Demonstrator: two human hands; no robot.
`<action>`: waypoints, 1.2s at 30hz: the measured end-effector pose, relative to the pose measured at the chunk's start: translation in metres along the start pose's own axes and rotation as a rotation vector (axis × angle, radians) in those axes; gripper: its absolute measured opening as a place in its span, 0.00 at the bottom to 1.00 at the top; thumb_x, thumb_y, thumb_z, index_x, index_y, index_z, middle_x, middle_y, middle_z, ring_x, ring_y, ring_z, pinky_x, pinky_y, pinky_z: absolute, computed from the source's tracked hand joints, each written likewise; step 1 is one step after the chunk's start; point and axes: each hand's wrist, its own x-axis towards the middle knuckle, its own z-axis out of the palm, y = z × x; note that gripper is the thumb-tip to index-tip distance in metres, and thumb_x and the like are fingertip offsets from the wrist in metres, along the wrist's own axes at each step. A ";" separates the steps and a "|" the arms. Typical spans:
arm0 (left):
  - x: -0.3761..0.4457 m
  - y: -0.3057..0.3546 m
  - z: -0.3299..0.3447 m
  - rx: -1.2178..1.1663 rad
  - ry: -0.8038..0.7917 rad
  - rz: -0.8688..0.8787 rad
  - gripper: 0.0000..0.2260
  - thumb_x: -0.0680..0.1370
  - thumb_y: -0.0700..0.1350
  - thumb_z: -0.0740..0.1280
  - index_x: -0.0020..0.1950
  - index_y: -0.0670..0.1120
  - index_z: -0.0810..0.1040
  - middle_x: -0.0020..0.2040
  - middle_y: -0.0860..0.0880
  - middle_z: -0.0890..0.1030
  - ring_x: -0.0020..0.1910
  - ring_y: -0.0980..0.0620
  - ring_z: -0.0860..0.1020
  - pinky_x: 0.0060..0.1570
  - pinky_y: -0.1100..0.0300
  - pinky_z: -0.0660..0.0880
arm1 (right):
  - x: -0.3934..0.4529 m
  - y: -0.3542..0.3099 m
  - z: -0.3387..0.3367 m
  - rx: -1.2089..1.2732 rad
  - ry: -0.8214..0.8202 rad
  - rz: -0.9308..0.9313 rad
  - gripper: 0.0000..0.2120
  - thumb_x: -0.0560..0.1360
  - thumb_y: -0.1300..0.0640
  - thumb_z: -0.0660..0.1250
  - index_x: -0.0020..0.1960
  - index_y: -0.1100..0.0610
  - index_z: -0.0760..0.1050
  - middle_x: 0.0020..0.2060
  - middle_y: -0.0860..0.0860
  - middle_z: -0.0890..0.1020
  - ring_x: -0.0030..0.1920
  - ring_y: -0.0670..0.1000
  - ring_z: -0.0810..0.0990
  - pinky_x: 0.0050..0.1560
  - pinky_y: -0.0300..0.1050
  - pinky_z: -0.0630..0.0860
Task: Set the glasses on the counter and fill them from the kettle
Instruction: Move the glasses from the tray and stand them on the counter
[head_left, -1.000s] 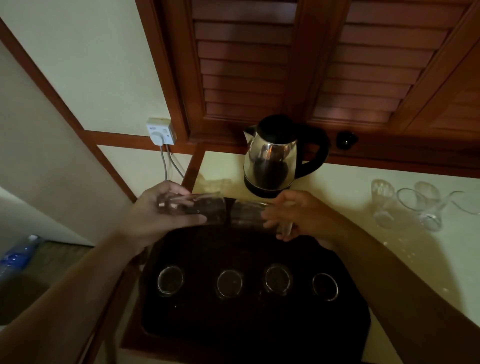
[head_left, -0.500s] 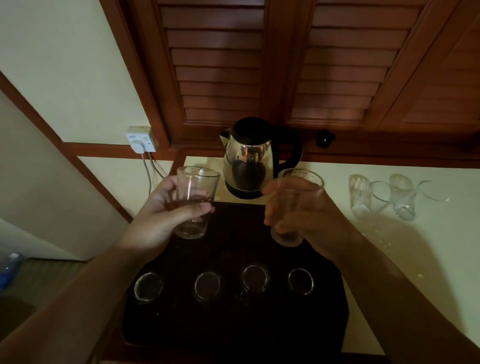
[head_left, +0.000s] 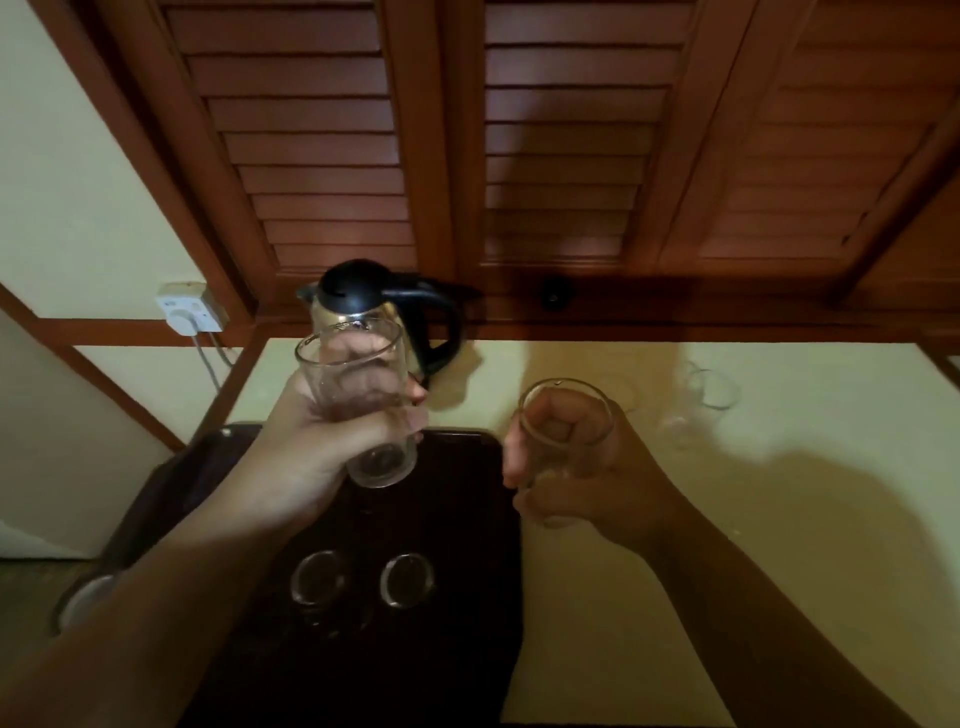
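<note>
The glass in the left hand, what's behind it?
The kettle stands behind the glass, black lid and handle showing. Its lower body and base are covered by the glass and the left hand.

Each hand grips a glass (head_left: 358, 400) — kettle (head_left: 384, 312) behind.

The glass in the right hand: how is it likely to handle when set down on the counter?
The glass looks clear, empty and thin-walled, so probably light and breakable if knocked. Its smooth sides may slip; the right hand wraps it fully. It is tall and narrows toward the base, so it might tip on the counter.
</note>
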 end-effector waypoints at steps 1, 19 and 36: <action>0.003 -0.002 0.020 -0.006 -0.013 -0.010 0.47 0.55 0.58 0.88 0.64 0.34 0.78 0.45 0.47 0.88 0.45 0.50 0.88 0.48 0.57 0.85 | -0.008 -0.001 -0.018 -0.015 0.015 -0.012 0.14 0.63 0.75 0.76 0.46 0.67 0.76 0.40 0.52 0.84 0.42 0.52 0.84 0.40 0.44 0.80; 0.101 -0.146 0.365 0.368 -0.029 0.109 0.22 0.67 0.52 0.85 0.54 0.48 0.81 0.54 0.47 0.85 0.50 0.45 0.84 0.51 0.44 0.83 | -0.132 0.009 -0.324 -0.558 0.578 -0.104 0.21 0.71 0.43 0.78 0.54 0.58 0.81 0.49 0.50 0.86 0.51 0.47 0.85 0.53 0.42 0.81; 0.158 -0.229 0.445 0.497 0.013 -0.108 0.30 0.61 0.48 0.89 0.59 0.52 0.82 0.54 0.56 0.85 0.47 0.63 0.82 0.48 0.62 0.82 | -0.140 0.080 -0.439 -0.549 0.769 0.073 0.20 0.67 0.44 0.81 0.53 0.53 0.82 0.47 0.48 0.88 0.48 0.51 0.87 0.49 0.59 0.85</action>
